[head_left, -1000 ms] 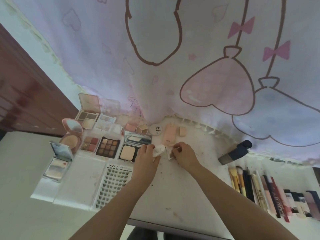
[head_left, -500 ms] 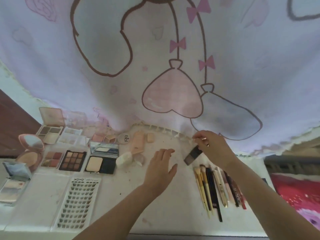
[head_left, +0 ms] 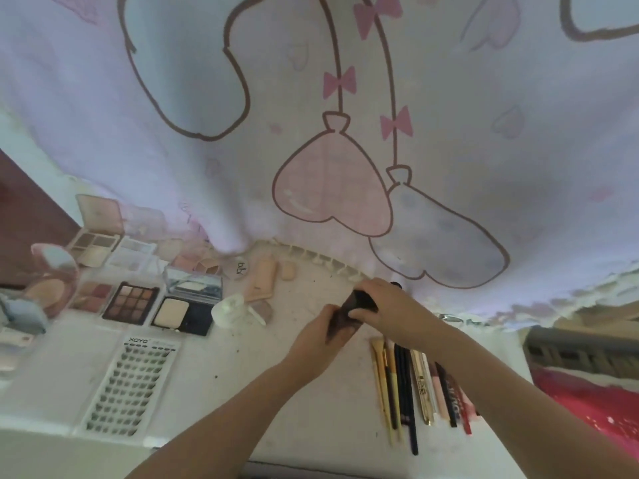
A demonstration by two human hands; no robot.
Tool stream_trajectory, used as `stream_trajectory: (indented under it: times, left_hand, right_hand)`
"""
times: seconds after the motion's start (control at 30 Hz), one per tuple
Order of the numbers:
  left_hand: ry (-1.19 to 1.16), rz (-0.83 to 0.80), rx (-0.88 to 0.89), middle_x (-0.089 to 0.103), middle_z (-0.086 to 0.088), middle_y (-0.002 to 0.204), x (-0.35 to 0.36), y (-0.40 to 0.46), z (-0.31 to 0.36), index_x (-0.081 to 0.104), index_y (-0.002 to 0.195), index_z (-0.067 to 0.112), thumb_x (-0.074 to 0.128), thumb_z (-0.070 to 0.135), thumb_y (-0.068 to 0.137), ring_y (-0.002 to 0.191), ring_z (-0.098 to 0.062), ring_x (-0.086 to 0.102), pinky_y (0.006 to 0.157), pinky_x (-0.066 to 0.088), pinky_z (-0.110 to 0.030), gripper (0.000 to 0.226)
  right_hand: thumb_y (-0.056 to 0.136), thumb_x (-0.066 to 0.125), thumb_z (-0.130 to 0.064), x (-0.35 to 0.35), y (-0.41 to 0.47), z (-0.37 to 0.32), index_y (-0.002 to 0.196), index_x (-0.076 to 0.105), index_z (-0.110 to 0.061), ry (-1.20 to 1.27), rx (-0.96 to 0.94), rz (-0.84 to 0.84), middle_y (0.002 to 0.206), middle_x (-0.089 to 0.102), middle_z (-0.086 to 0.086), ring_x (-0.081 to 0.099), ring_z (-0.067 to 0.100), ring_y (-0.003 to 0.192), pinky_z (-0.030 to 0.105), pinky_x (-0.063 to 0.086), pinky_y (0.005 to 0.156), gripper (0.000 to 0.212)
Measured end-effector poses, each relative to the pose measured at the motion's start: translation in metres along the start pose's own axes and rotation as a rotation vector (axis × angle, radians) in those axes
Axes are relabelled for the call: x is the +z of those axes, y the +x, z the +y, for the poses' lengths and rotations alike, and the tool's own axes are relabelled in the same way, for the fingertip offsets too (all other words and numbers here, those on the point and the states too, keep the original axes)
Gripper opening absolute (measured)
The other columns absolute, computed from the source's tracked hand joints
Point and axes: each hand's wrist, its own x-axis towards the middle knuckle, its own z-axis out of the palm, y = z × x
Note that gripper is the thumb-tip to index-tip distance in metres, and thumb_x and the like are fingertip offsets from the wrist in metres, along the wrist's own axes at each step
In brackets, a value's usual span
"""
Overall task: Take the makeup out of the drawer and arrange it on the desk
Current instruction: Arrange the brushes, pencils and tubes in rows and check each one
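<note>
Most of the makeup already lies on the counter (head_left: 242, 375), palettes (head_left: 133, 303) at nine o'clock, brushes (head_left: 408, 385) at four, while we grip a dark brush-like item (head_left: 345, 314) in left hand (head_left: 320, 335) and right hand (head_left: 383, 307) at centre, unplaced

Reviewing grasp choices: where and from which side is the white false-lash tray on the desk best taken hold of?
Probably the long side edges of the false-lash tray, pinched across its width from above. It lies flat on the desk, long and thin, with lash rows covering its face; only the edges offer a grip, and both look unobstructed.
</note>
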Motion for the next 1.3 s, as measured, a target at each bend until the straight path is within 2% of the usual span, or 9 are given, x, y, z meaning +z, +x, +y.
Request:
stream_trajectory:
  times: [0.13, 0.3, 0.37, 0.53, 0.7, 0.87, 0.97, 1.1, 1.3]
  left_hand:
    - [-0.033, -0.011, 0.022, 0.06, 0.008, 0.077, -0.047, -0.031, 0.001, 0.047, 0.09, 0.037, 0.055, 0.037, 0.09, 0.06, 0.003, 0.053, 0.056, 0.043, -0.013, 0.008]
    - [-0.092, -0.068, -0.022, 0.059, -0.001, 0.078, -0.1, -0.078, 0.003, 0.05, 0.092, 0.03, 0.053, 0.033, 0.093, 0.064, -0.013, 0.055, 0.061, 0.048, -0.033, 0.004]
    - [-0.058, -0.078, -0.014, 0.059, -0.004, 0.079, -0.115, -0.093, 0.004, 0.049, 0.091, 0.028, 0.052, 0.028, 0.095, 0.064, -0.015, 0.054, 0.059, 0.046, -0.032, 0.005]
    - [0.054, -0.121, 0.014, 0.057, 0.001, 0.075, -0.143, -0.113, -0.005, 0.049, 0.09, 0.026, 0.052, 0.028, 0.095, 0.056, -0.003, 0.049, 0.053, 0.04, -0.017, 0.006]
    - [-0.129, -0.012, -0.141, 0.061, -0.002, 0.073, -0.176, -0.142, -0.05, 0.054, 0.1, 0.023, 0.05, 0.021, 0.096, 0.058, -0.014, 0.054, 0.048, 0.041, -0.025, 0.005]
    - [-0.157, 0.046, -0.124, 0.066, 0.005, 0.098, -0.154, -0.125, -0.051, 0.048, 0.104, 0.029, 0.053, 0.019, 0.095, 0.084, -0.001, 0.064, 0.069, 0.05, -0.013, 0.014]
    - [-0.142, 0.108, -0.17, 0.064, 0.01, 0.1, -0.148, -0.121, -0.061, 0.05, 0.103, 0.025, 0.056, 0.013, 0.093, 0.087, 0.006, 0.06, 0.065, 0.043, -0.003, 0.017]
    - [-0.027, 0.25, -0.224, 0.063, 0.01, 0.095, -0.15, -0.122, -0.077, 0.055, 0.101, 0.025, 0.067, 0.018, 0.084, 0.091, -0.006, 0.059, 0.072, 0.045, -0.016, 0.021]
    - [0.089, 0.38, -0.221, 0.057, 0.006, 0.097, -0.156, -0.125, -0.093, 0.054, 0.101, 0.029, 0.071, 0.023, 0.08, 0.089, -0.009, 0.053, 0.078, 0.04, -0.026, 0.027]
  right_hand:
    - [0.09, 0.056, -0.041, -0.005, 0.003, -0.032, 0.108, 0.049, -0.026, 0.258, -0.025, -0.157, 0.088, 0.064, -0.006, 0.065, 0.009, 0.072, 0.022, 0.055, 0.06, 0.024]
    - [0.089, 0.057, -0.046, 0.002, 0.007, -0.083, 0.099, 0.055, -0.026, 0.152, -0.147, -0.28, 0.083, 0.068, -0.004, 0.061, 0.002, 0.057, 0.023, 0.053, 0.059, 0.022]
    - [0.087, 0.057, -0.048, 0.006, 0.007, -0.096, 0.095, 0.056, -0.029, 0.13, -0.166, -0.29, 0.08, 0.069, -0.003, 0.059, 0.0, 0.056, 0.028, 0.052, 0.07, 0.021]
    - [0.088, 0.058, -0.044, 0.014, 0.001, -0.117, 0.091, 0.054, -0.031, 0.188, -0.151, -0.319, 0.056, 0.061, -0.016, 0.05, -0.005, 0.046, 0.009, 0.037, 0.043, 0.014]
    - [0.092, 0.059, -0.027, -0.022, -0.014, -0.08, 0.102, 0.058, -0.02, 0.515, 0.021, 0.015, 0.076, 0.068, -0.002, 0.061, 0.004, 0.058, 0.018, 0.047, 0.05, 0.013]
    - [0.089, 0.06, -0.008, 0.029, -0.01, -0.079, 0.118, 0.054, -0.012, 0.957, 0.137, -0.074, 0.118, 0.058, 0.011, 0.063, 0.022, 0.103, 0.034, 0.057, 0.08, 0.03]
    - [0.089, 0.064, -0.019, 0.073, -0.008, -0.078, 0.112, 0.061, -0.017, 0.629, 0.214, -0.015, 0.111, 0.064, 0.006, 0.061, 0.019, 0.1, 0.033, 0.05, 0.089, 0.024]
    - [0.085, 0.064, -0.038, 0.119, 0.004, -0.088, 0.106, 0.062, -0.03, 0.379, 0.197, 0.08, 0.101, 0.057, -0.004, 0.052, 0.006, 0.081, 0.017, 0.037, 0.068, 0.023]
    - [0.087, 0.059, -0.029, 0.17, 0.035, -0.115, 0.106, 0.045, -0.018, 0.38, 0.201, 0.05, 0.106, 0.058, 0.004, 0.054, 0.016, 0.086, 0.023, 0.039, 0.068, 0.026]
